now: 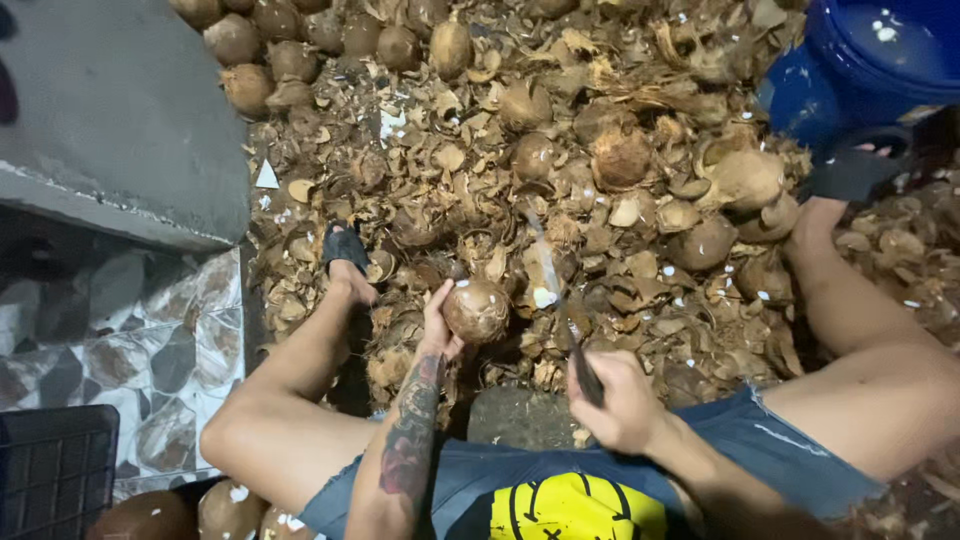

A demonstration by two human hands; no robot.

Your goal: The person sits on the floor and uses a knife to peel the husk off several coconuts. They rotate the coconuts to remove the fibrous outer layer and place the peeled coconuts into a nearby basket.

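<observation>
A round brown coconut is held in the left hand, whose fingers are closed around its left side; the nut sits just left of the frame's centre, lifted slightly above the litter below. The right hand, at about five o'clock from the coconut, is clenched on the dark handle of a knife, whose long blade is blurred and is seen running up toward twelve o'clock, just to the right of the nut. A large heap of broken husk and shell pieces is spread over the floor from nine o'clock round to three o'clock. A row of whole coconuts is lined along the heap's edge at eleven o'clock, beside a grey concrete slab. A blue plastic barrel stands at one o'clock. Patterned floor tiles are seen at eight o'clock, and a dark crate sits at the lower-left corner. More coconuts lie beneath the bent left knee. Black sandals are worn on the feet, which rest among the husks.
</observation>
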